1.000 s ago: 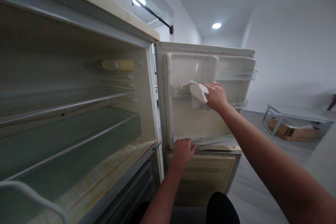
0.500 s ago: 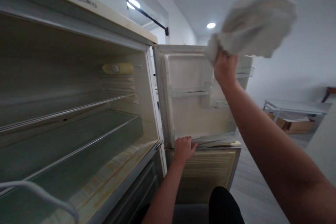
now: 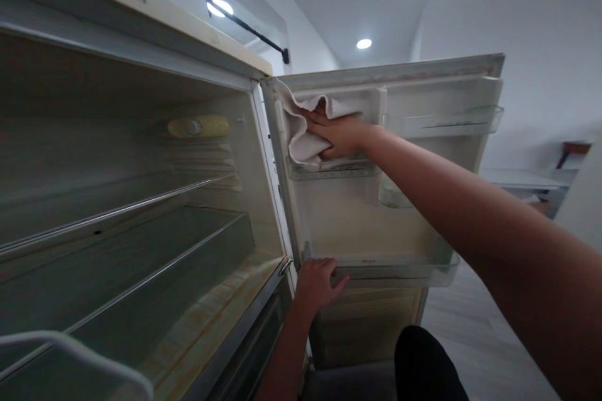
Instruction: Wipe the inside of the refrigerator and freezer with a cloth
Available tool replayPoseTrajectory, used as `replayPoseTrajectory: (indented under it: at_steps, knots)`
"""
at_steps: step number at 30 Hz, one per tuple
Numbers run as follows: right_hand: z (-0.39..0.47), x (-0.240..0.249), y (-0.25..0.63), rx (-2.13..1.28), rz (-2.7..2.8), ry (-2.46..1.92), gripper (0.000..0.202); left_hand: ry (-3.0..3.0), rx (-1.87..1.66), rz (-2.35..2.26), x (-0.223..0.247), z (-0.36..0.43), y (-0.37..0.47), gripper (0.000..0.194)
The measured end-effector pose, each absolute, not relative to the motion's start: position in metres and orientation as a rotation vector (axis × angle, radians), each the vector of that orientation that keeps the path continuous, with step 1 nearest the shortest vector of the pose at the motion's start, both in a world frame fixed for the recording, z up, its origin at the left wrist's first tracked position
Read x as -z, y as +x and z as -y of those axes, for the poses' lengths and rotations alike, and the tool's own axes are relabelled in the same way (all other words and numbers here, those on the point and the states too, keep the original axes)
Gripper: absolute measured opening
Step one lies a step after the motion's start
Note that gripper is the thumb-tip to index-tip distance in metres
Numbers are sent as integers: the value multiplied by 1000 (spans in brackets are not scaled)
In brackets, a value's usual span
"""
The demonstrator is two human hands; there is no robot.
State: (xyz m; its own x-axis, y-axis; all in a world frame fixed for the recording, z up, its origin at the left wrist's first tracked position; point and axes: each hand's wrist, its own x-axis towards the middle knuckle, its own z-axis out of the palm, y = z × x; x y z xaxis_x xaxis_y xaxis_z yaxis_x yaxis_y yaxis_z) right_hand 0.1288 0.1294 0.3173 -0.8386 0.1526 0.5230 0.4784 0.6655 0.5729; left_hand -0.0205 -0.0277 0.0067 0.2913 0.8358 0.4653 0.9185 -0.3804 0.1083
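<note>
My right hand (image 3: pixel 339 133) presses a crumpled white cloth (image 3: pixel 305 143) against the upper hinge-side corner of the fridge door's inner panel (image 3: pixel 348 216), just above a small clear door shelf (image 3: pixel 350 169). Its fingers reach toward the hinge, partly covered by folds of the cloth. Lower down, my left hand (image 3: pixel 317 282) rests over the rim of the bottom door shelf (image 3: pixel 395 272) near the hinge, fingers curled on the edge and thumb apart. The fridge door stands open. Yellow-brown stains mark the floor of the fridge compartment (image 3: pixel 207 319).
Left of the door is the open fridge, with a glass shelf (image 3: pixel 117 207) and a yellowish control housing (image 3: pixel 197 126). A white cable or hose (image 3: pixel 79 354) loops at lower left. Below hangs a second open door (image 3: pixel 367 326). A pale table (image 3: pixel 522 178) stands behind at right.
My right hand has come down and left from in front of the wall, bringing the cloth onto the door panel. The upper door has swung wider into view. My left hand stays on the bottom shelf.
</note>
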Motion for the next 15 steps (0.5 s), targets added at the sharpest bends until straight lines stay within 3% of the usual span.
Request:
replayPoseTrajectory:
  at_steps: [3, 15]
  knots:
    - [-115, -318, 124, 922, 2537, -529, 86, -2358, 720, 1644, -7, 31, -22, 25]
    - [-101, -310, 119, 716, 2545, -624, 81, -2447, 586, 1617, -14, 38, -34, 27]
